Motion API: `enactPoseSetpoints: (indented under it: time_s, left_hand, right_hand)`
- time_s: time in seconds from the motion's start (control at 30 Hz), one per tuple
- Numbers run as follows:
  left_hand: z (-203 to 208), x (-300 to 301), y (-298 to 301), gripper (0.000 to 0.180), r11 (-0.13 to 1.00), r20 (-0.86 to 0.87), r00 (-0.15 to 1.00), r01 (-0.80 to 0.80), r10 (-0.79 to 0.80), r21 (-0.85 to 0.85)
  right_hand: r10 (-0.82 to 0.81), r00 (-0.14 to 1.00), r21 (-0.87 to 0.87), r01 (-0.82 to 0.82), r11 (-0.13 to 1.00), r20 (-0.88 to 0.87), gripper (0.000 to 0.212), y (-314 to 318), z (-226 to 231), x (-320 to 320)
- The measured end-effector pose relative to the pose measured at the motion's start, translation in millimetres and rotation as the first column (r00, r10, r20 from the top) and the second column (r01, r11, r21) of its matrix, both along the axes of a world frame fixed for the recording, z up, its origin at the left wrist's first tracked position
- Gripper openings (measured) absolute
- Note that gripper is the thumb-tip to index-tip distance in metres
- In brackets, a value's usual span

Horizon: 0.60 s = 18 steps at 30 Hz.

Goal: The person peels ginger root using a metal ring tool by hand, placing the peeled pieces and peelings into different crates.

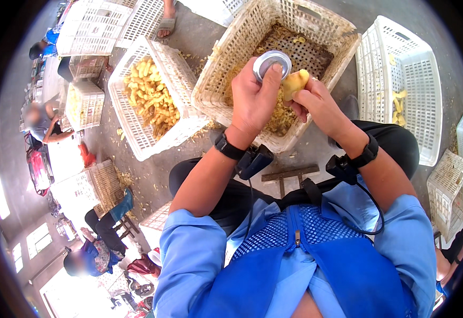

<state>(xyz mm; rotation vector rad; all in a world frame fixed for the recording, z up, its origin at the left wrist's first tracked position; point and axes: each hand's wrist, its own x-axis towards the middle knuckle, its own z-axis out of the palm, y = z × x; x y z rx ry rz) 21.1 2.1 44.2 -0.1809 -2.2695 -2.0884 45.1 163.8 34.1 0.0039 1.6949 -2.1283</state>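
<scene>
My left hand (254,100) is closed round a round silver metal piece with a raised rim (263,64), like a jar lid, its thumb pressed on the middle. My right hand (319,102) grips a piece of ginger (293,85), pale yellow and partly peeled, between thumb and fingers. The metal piece and the ginger are side by side; I cannot tell whether they touch. Both hands are above a dirty white plastic crate (218,66) in front of me, with peel scraps (279,123) on its bottom.
To the left stands a white crate (176,66) heaped with ginger roots (149,95). On the right, another white crate (425,100) has a few pale peeled pieces (398,106) in it. Scraps litter the concrete floor. Several people sit or stand at the left among more crates.
</scene>
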Motion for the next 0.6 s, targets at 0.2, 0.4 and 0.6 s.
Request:
enactPoseSetpoints:
  time_s: [0.2,0.4,0.6]
  left_hand:
    - [-1.1,2.1,-3.0,0.018,0.997,-0.009,1.0,0.018,-0.019,-0.08]
    - [-3.2,4.9,-1.9,0.016,0.991,0.003,1.0,0.006,-0.006,-0.136]
    - [-8.3,5.8,8.1,0.016,0.952,-0.112,0.993,-0.063,0.03,-0.299]
  right_hand:
    - [0.052,0.997,-0.008,-0.051,0.999,0.05,0.017,0.5,0.3,-0.5]
    - [0.036,0.999,0.048,-0.038,0.998,0.027,0.017,0.6,-2.0,0.5]
    - [-0.022,0.979,0.366,0.097,0.925,-0.202,0.021,-2.6,-20.4,7.5]
